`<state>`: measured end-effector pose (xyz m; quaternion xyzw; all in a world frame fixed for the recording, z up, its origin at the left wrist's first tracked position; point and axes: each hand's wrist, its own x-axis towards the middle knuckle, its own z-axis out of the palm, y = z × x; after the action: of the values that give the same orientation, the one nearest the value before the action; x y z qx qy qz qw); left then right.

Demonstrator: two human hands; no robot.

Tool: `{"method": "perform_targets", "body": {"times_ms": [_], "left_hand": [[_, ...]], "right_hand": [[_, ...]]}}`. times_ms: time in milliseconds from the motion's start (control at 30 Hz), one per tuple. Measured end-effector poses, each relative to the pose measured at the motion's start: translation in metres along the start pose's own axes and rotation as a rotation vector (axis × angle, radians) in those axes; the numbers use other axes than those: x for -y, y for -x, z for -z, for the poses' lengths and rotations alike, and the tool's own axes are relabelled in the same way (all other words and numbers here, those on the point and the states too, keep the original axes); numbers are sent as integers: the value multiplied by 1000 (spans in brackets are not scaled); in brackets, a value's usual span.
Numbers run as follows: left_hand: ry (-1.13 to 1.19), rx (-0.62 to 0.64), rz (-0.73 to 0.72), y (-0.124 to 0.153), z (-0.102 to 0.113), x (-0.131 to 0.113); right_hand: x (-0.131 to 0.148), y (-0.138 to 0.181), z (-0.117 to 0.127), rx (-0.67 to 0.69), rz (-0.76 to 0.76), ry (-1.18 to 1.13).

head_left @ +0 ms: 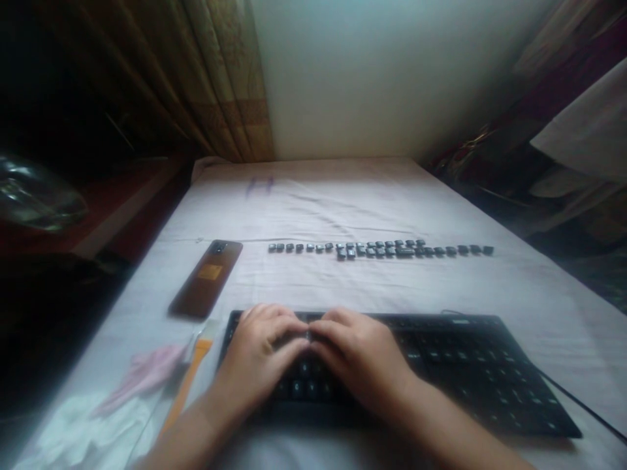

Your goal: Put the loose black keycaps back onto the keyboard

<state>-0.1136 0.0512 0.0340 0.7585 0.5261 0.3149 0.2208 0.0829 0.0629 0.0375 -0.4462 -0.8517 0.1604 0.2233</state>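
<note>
A black keyboard (470,385) lies across the front of the cloth-covered table, with bare patches where keys are absent. Over its left half, my left hand (264,346) and my right hand (353,352) meet at the fingertips. Thumb and index finger of each are drawn together in a pinch at the same spot. Whatever sits between them is small and blurred, so I cannot make it out. Several keys, among them one lettered key (298,390), show in the keyboard just below the fingers. Beyond it, loose keycaps (377,250) lie in rows.
Left of the keyboard are a brown phone (206,277), an orange-handled tool (189,382), a pink cloth (147,373) and a white cloth (93,424). A cable (578,398) runs off to the right. Behind the table (313,202) stand a wall and a curtain (225,85).
</note>
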Motion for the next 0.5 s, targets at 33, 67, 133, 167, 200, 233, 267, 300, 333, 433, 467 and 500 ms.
{"method": "perform_targets", "body": {"times_ms": [33, 67, 133, 167, 200, 233, 267, 300, 333, 433, 467, 500], "left_hand": [[-2, 0, 1, 0, 0, 0], [-10, -1, 2, 0, 0, 0], [-35, -5, 4, -1, -1, -1], [-47, -6, 5, 0, -1, -1], [-57, -6, 5, 0, -1, -1], [-65, -4, 5, 0, -1, -1], [-69, 2, 2, 0, -1, -1], [-70, 15, -4, 0, 0, -1], [-71, 32, -12, 1, 1, -2], [-80, 57, -36, 0, 4, -2], [-85, 55, -38, 0, 4, -3], [-89, 50, -35, -1, 4, -3]], "right_hand": [[0, 0, 0, 2, 5, 0], [-1, -1, -1, -5, 13, 4], [-2, -1, -2, -32, 33, 27], [-2, -1, -3, -45, 42, 41], [-2, -1, -3, -52, 48, 53], [-2, -1, -3, -55, 49, 61], [-2, -1, -3, -54, 46, 63], [-2, -1, -3, -52, 44, 59], [-1, -1, -3, -54, 42, 53], [-1, -1, -3, -84, 52, 48], [0, -1, -3, -97, 57, 50], [0, -1, -3, -108, 60, 50]]}}
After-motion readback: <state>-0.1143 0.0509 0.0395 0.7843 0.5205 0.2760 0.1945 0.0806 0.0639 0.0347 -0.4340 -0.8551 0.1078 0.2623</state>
